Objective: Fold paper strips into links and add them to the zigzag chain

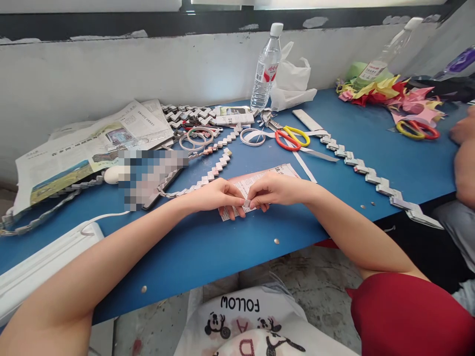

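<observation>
Near the front of the blue table, my left hand and my right hand meet with fingers bent. Between their thumbs and fingertips they pinch a small folded piece of paper. Beneath both hands lies a printed newspaper strip, partly covered by them. Just behind my left hand, a zigzag chain of folded paper stretches across the tabletop. A second zigzag paper chain runs down the right side, its pointed end past the table edge.
Red-and-yellow scissors and tape rolls lie behind my hands. Newspapers, a water bottle and a plastic bag stand further back. At left is a white device; at right, another person's arm.
</observation>
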`<state>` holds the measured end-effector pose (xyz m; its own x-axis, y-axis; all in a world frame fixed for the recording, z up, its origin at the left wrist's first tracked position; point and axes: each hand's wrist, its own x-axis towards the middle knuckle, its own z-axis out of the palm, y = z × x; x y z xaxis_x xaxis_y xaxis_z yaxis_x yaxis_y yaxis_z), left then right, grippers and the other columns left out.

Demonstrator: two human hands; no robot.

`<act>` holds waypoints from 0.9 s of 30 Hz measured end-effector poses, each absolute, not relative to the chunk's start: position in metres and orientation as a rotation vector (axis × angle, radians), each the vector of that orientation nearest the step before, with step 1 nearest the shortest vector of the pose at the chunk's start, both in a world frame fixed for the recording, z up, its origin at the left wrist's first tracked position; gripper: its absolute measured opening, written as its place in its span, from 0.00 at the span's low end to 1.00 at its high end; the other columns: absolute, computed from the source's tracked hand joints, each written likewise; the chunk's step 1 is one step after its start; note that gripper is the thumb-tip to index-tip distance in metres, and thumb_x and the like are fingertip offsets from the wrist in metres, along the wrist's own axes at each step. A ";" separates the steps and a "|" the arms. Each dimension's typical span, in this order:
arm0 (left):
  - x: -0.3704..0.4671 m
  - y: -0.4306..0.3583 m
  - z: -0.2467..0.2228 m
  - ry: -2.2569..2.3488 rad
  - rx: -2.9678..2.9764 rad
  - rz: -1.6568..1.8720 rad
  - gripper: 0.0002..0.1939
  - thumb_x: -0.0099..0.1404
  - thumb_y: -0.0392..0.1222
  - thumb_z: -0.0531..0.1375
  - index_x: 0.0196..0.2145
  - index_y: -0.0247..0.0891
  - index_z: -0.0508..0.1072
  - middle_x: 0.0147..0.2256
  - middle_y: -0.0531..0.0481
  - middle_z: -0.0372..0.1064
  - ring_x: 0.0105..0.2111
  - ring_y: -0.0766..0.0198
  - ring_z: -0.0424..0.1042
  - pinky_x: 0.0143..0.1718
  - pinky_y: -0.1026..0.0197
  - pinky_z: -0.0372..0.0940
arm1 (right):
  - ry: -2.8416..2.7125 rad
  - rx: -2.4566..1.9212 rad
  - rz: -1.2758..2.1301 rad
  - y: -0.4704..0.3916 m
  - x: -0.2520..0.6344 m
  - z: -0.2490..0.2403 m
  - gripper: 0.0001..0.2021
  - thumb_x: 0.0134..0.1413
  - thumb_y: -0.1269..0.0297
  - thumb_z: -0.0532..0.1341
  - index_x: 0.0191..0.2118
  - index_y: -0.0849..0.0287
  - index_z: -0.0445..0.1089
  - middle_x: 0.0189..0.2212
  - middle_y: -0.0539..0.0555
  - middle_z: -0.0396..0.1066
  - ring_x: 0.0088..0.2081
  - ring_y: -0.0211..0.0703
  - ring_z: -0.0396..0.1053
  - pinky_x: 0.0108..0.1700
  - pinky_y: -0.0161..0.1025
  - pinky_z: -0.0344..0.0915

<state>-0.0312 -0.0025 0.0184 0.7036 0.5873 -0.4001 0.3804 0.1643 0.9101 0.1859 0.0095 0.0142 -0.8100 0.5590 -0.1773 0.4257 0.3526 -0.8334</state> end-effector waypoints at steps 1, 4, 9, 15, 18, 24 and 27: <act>-0.031 -0.003 0.019 0.851 1.457 0.172 0.16 0.58 0.51 0.65 0.32 0.33 0.79 0.32 0.41 0.79 0.25 0.63 0.76 0.21 0.67 0.65 | -2.512 -0.913 1.407 0.008 0.185 0.015 0.08 0.54 0.61 0.62 0.31 0.59 0.75 0.20 0.48 0.73 0.22 0.36 0.71 0.27 0.33 0.65; -0.030 -0.004 0.018 0.854 1.476 0.185 0.18 0.59 0.53 0.63 0.32 0.33 0.79 0.32 0.40 0.79 0.25 0.63 0.76 0.20 0.68 0.65 | -2.577 -0.970 1.328 0.005 0.183 0.020 0.07 0.55 0.64 0.61 0.29 0.59 0.74 0.20 0.49 0.74 0.23 0.37 0.72 0.27 0.33 0.66; -0.028 -0.008 0.012 0.863 1.547 0.229 0.16 0.58 0.52 0.64 0.32 0.34 0.79 0.31 0.43 0.78 0.26 0.64 0.76 0.21 0.68 0.66 | -2.638 -1.031 1.241 0.001 0.181 0.024 0.07 0.55 0.67 0.59 0.29 0.60 0.73 0.20 0.50 0.74 0.22 0.37 0.72 0.26 0.33 0.64; -0.028 -0.008 0.005 1.019 1.462 0.507 0.15 0.57 0.51 0.65 0.33 0.34 0.80 0.31 0.43 0.79 0.29 0.61 0.78 0.19 0.70 0.64 | -2.288 -1.048 1.148 0.003 0.182 0.017 0.06 0.53 0.62 0.63 0.33 0.59 0.73 0.24 0.50 0.75 0.27 0.39 0.72 0.29 0.35 0.66; -0.029 -0.007 0.004 1.071 1.378 0.656 0.18 0.55 0.51 0.67 0.38 0.35 0.80 0.36 0.42 0.79 0.33 0.58 0.79 0.21 0.69 0.64 | -1.998 -0.985 1.202 0.005 0.182 0.014 0.12 0.50 0.57 0.66 0.38 0.58 0.72 0.30 0.52 0.75 0.31 0.41 0.73 0.32 0.37 0.71; -0.027 -0.009 0.007 1.112 1.358 0.683 0.17 0.53 0.49 0.68 0.38 0.36 0.80 0.35 0.42 0.79 0.33 0.57 0.79 0.22 0.69 0.65 | -1.914 -0.914 1.214 0.006 0.180 0.012 0.12 0.50 0.56 0.67 0.34 0.59 0.73 0.30 0.52 0.75 0.31 0.41 0.73 0.36 0.40 0.72; -0.026 -0.010 0.007 1.102 1.358 0.678 0.17 0.53 0.48 0.69 0.38 0.35 0.80 0.34 0.43 0.80 0.33 0.58 0.79 0.21 0.69 0.64 | -1.928 -0.923 1.193 0.005 0.180 0.013 0.09 0.50 0.59 0.67 0.33 0.60 0.74 0.29 0.52 0.75 0.30 0.40 0.73 0.34 0.38 0.71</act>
